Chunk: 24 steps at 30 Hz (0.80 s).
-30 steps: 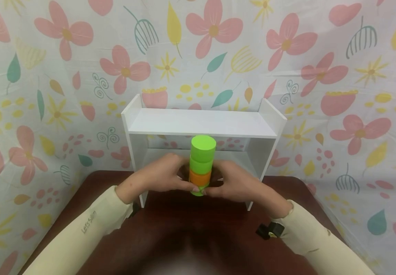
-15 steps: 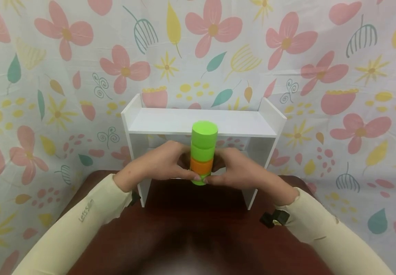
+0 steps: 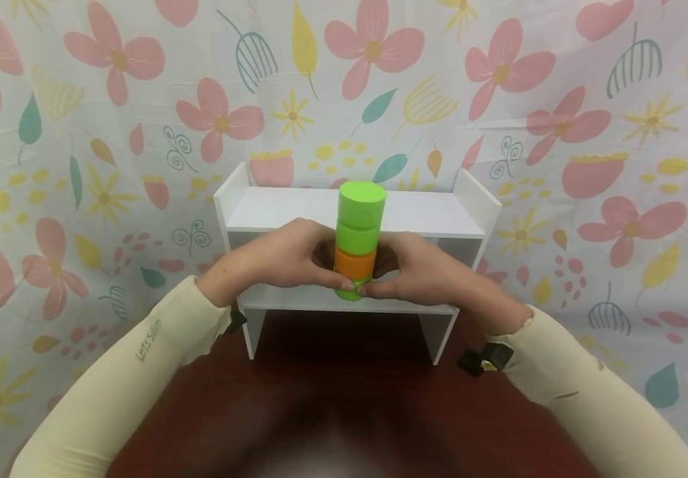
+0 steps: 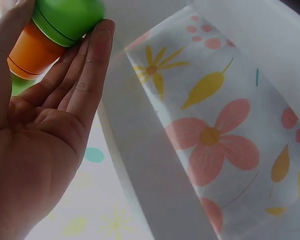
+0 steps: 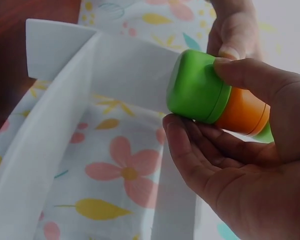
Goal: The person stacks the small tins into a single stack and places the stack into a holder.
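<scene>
A tall stack of green and orange cups (image 3: 360,209) stands upright in the air before the white shelf, held between both hands. Its upper part is green, an orange band (image 3: 353,264) follows, and green shows again at the bottom. My left hand (image 3: 296,255) grips it from the left, thumb on the near side of the low green part. From the right, my right hand (image 3: 424,269) holds it likewise, the thumbtips close together. In the left wrist view, long fingers (image 4: 92,75) run along the stack. The right wrist view shows its rounded green end (image 5: 197,85).
Behind the hands stands a white two-tier shelf (image 3: 296,206) with raised side panels. Its lower board (image 3: 314,299) lies below the stack. The dark red table (image 3: 332,398) spreads in front, and a flowered cloth (image 3: 141,99) hangs behind and at the sides.
Both hands have lifted the stack steadily; its top now overlaps the upper shelf board. More of the lower board and the table beneath the shelf shows.
</scene>
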Tool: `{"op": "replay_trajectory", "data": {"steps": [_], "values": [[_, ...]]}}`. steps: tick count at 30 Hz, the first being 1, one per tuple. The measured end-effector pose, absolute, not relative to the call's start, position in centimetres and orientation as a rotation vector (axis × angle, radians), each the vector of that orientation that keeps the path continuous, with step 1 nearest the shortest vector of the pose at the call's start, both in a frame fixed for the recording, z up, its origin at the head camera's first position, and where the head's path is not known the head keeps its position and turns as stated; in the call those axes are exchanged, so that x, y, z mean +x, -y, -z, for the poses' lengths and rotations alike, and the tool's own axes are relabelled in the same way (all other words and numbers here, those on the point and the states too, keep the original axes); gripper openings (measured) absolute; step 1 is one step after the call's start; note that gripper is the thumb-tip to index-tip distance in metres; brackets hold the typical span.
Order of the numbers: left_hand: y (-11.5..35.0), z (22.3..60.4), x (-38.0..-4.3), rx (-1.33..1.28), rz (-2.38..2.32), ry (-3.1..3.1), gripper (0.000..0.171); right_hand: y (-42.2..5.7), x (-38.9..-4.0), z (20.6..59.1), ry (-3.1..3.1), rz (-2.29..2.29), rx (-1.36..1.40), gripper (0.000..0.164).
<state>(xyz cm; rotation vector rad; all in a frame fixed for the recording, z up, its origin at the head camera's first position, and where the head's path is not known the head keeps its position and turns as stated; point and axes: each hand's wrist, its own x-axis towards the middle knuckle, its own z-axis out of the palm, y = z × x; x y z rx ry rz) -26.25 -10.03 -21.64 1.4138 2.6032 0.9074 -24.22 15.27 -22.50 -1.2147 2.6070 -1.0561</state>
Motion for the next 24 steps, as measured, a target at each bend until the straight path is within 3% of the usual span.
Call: {"op": "replay_trajectory", "data": {"steps": [24], "values": [[10.1,17.3,-28.0,1.319,-0.863,-2.66,0.036,-15.0,-26.0,18.1,-2.655,1.049,-1.088,0.049]]}}
